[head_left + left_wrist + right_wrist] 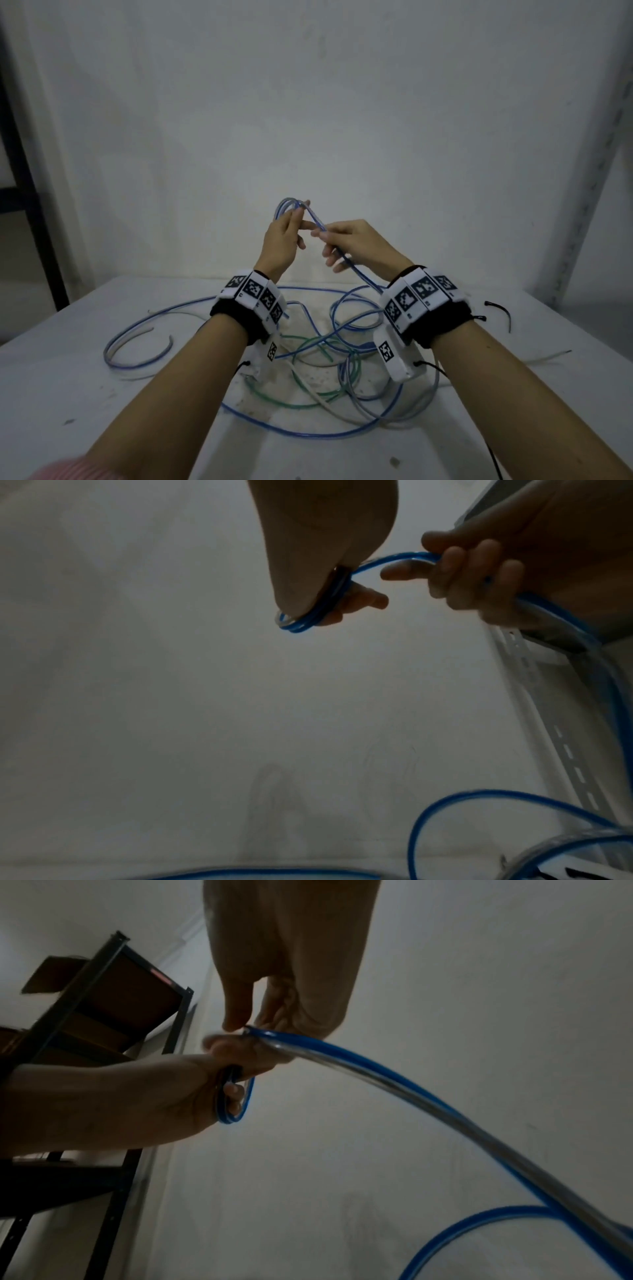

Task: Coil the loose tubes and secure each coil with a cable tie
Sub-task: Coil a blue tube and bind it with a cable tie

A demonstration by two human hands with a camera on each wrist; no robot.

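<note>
Holding a small coil (287, 207) of blue-striped clear tube just above the middle of the head frame, the left hand (281, 240) has its fingers curled round two or three turns; the left wrist view shows those turns wedged between palm and fingers. Just right of it, the right hand (356, 244) pinches the free run of the same blue tube (337, 251) between thumb and forefinger, its other fingers loosely curled beneath.

From the coil the tube's long axis slopes down and to the right through that pinch, then drops past the right wrist into the tangle of blue, green and clear tubes (318, 353) lying on the white table (85, 394) in the lower centre.

So the slack lies below and right of the right fingers, while the coil sits up and left, almost touching them. Judging by this, the next turn belongs to the right hand, which is nearer the slack and would carry it up and over to the left hand.

Thin black cable ties (498, 310) lie at the table's right edge, well apart from both hands and not yet used.
</note>
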